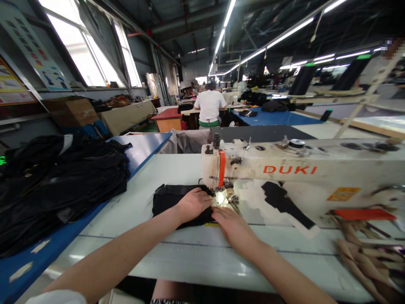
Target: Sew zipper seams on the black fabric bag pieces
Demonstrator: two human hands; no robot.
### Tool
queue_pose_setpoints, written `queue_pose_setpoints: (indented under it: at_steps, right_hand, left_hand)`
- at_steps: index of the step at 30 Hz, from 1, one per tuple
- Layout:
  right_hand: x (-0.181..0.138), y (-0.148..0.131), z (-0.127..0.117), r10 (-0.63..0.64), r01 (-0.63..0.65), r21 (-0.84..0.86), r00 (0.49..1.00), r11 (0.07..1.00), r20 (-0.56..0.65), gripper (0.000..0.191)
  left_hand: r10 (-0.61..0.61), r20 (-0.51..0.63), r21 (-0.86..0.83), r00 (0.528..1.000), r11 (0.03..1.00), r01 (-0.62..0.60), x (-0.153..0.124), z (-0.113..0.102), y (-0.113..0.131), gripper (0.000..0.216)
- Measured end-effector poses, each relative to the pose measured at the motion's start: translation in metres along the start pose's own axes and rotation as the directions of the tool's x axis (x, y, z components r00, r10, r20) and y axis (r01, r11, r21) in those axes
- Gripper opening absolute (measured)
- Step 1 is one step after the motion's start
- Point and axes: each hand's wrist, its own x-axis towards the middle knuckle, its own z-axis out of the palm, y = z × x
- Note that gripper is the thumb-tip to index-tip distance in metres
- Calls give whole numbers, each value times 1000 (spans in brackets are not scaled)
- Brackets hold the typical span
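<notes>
Black fabric piece (pixel 171 196) lies on the pale sewing table (pixel 133 245), its right end by the needle area of the white DUKI sewing machine (pixel 249 162). The left hand (pixel 196 203) rests palm-down on top of it, loosely spread rather than clenched, fingers reaching toward the needle area. The right hand (pixel 229 221) lies low at the piece's near right corner, fingers extended and touching its edge; whether it pinches the cloth I cannot tell. Just right of the needle area, a black cut panel (pixel 284 202) lies on the machine bed. A printed ruler strip (pixel 284 254) crosses the table nearer the person. To the left, black garments (pixel 63 177) are heaped on a blue table (pixel 76 230). Farther off, a co-worker in a white shirt (pixel 210 105) faces away.
</notes>
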Motion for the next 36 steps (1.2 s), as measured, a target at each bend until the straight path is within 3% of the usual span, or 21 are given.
queue_pose_setpoints:
  at_steps: [3,17,30,36]
  right_hand:
    - [-1,1,2,-8,8,-19,1000,1000,-5,31]
    - [1,2,2,6,-6,-2,1000,1000,-2,28]
    - [-3,3,7,-25,24,-29,998,999,-53,33]
    - [-12,-2,8,-38,35,-46,998,998,-49,36]
  left_hand:
    - [49,11,-18,999,999,-48,0,0,0,22]
    - [-43,58,-18,997,999,44,2,-5,8,21]
    - [-48,48,75,998,996,44,-2,4,8,19]
    - [11,-19,16,1000,1000,-11,-6,6,7,19]
